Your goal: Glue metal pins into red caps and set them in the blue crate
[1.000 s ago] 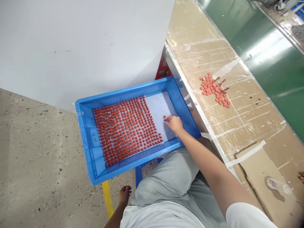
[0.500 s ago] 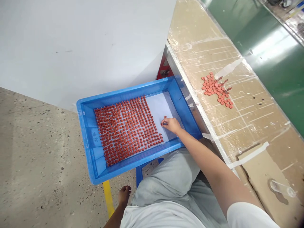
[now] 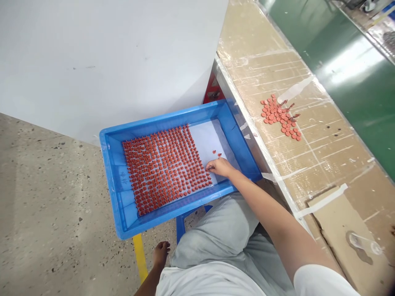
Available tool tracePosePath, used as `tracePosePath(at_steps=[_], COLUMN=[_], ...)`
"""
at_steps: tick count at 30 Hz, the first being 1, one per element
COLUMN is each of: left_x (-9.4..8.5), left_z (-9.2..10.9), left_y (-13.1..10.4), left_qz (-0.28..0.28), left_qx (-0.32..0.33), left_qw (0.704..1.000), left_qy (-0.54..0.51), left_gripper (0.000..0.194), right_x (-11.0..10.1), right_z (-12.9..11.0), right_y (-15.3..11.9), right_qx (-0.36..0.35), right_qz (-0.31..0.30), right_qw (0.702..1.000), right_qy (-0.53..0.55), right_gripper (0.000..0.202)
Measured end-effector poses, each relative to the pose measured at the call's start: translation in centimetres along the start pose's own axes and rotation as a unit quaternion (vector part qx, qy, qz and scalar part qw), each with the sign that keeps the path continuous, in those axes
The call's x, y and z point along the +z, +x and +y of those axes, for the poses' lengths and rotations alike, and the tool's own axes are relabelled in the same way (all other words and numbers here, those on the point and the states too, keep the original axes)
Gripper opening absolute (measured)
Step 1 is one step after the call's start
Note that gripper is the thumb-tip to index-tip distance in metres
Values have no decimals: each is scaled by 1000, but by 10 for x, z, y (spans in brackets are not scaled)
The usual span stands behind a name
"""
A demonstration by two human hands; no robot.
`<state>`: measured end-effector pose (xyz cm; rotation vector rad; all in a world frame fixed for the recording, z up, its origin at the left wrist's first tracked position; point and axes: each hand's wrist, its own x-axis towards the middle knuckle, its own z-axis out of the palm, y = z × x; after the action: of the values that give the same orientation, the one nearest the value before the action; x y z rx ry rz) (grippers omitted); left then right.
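Observation:
A blue plastic bin [image 3: 108, 181] holds tight rows of small red pegged caps [image 3: 166, 164] standing on a white sheet [image 3: 203, 137]. My right hand [image 3: 220, 166] is inside the bin at the right edge of these rows. Its fingertips pinch a small red pegged cap [image 3: 207, 169], partly hidden by the fingers. Two more red pegged caps [image 3: 219, 154] stand apart on the sheet, just beyond the hand. My left hand [image 3: 161, 253] hangs beside my left knee, outside the bin. Its fingers are loosely curled, tips slightly apart, with nothing visible in them.
Right of the bin runs a workbench [image 3: 265, 61] covered in taped cardboard. On it lies a cluster of red round caps [image 3: 273, 113] with several darker red pegged pieces [image 3: 295, 116]. A white panel [image 3: 108, 61] rises behind the bin. A blue stool [image 3: 181, 226] shows below.
My right hand has moved left and toward me, up to the edge of the rows. A second loose pegged cap now shows on the sheet where the hand was. My left hand stays put.

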<state>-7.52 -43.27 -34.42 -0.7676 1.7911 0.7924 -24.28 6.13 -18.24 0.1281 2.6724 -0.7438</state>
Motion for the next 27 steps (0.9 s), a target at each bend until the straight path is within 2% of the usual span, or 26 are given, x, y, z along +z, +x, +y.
tracePosePath(at_steps=[9,11,14,17,19,22,27], left_x=[-1,-1,-1,-1,0,1,3], left_z=[5,4,2,1,2,5,7], left_y=[-5,-4,-3,-3,-3,-3,-1], left_qz=[8,11,11,10,9,8,9], left_qx=[8,7,3,-1,-2,3,10], left_qw=[1000,1000,1000,1000,1000,1000,1000], left_qy=[11,12,11,10,12,16,21], left_gripper=[31,31,31,31,31,31,31], right_x=[2,-2,-10,-14,-14,-9,-6], right_z=[1,5,17,31,39,47,49], right_y=[0,-4,-11,-16,-15,-8,7], right_qx=[-1,15,77,148,179,198,199], right_qz=[31,62,145,221,244,245,224], right_qw=[999,997,984,961,949,943,947], right_qy=[27,43,63,76,87,106,117], right_gripper=[20,18,14,21,29,36,33])
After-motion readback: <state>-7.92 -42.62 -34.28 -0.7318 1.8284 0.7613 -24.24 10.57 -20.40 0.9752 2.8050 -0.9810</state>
